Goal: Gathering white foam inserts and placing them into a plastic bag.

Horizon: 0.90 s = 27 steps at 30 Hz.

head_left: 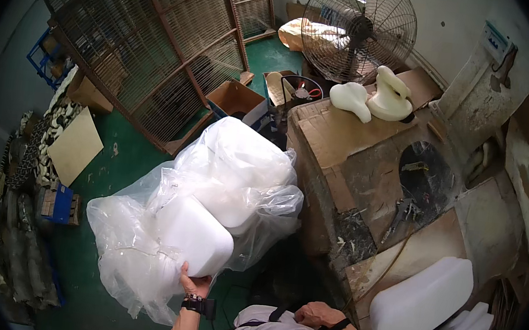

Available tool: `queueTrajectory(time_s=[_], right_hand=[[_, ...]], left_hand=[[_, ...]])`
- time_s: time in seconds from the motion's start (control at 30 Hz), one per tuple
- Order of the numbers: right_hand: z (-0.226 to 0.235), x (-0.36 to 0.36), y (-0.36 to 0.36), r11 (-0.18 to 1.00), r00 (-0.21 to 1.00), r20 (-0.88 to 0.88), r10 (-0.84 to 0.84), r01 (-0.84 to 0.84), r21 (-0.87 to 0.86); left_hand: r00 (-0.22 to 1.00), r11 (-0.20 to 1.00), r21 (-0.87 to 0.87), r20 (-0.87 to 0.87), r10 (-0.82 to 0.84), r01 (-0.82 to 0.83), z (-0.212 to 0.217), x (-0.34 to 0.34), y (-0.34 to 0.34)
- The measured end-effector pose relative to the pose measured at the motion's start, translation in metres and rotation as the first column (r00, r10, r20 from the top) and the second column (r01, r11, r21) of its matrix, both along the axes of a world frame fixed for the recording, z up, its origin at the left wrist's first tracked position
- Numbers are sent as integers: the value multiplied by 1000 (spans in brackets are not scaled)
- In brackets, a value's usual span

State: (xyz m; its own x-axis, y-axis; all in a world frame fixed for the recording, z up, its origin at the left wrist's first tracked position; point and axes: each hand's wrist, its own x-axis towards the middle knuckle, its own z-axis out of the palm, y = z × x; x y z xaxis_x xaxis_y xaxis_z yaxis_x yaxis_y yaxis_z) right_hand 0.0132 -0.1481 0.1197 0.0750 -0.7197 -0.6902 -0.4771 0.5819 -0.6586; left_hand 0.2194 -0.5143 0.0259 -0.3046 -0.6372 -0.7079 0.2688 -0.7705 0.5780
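A large clear plastic bag holds several smooth white rounded foam blocks. My left hand is closed on the near lower edge of one white foam block, which sits at the bag's opening; the thumb lies on its face and the fingers go beneath. Farther back, another white block shows through the film. Close to my body, at the front of my grey shirt, my right hand is curled into a loose fist. No object shows in it, and its underside is hidden.
Right of the bag stands a cardboard-covered workbench with cream foam seat-shaped pieces and a pair of pliers. White foam slabs lean at the near right. Behind are a large fan, wire racks and an open carton.
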Motion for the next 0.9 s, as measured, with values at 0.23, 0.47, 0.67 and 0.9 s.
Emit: queueTrajectory(time_s=[0.23, 0.47, 0.67, 0.9], right_hand=[[-25, 22, 42, 999, 999, -21, -34, 33, -41], [-29, 36, 84, 953, 958, 10, -287, 287, -95], [21, 32, 82, 542, 588, 244, -772, 808, -231], [56, 22, 73, 178, 260, 781, -568, 965, -192]], left_hand=[[991, 993, 32, 69, -117, 115, 68, 12, 55], [928, 895, 247, -115, -354, 372, 157, 24, 89], [872, 858, 163, -45, -487, 487, 227, 16, 117], [654, 652, -109, -24, -756, 750, 264, -34, 156]])
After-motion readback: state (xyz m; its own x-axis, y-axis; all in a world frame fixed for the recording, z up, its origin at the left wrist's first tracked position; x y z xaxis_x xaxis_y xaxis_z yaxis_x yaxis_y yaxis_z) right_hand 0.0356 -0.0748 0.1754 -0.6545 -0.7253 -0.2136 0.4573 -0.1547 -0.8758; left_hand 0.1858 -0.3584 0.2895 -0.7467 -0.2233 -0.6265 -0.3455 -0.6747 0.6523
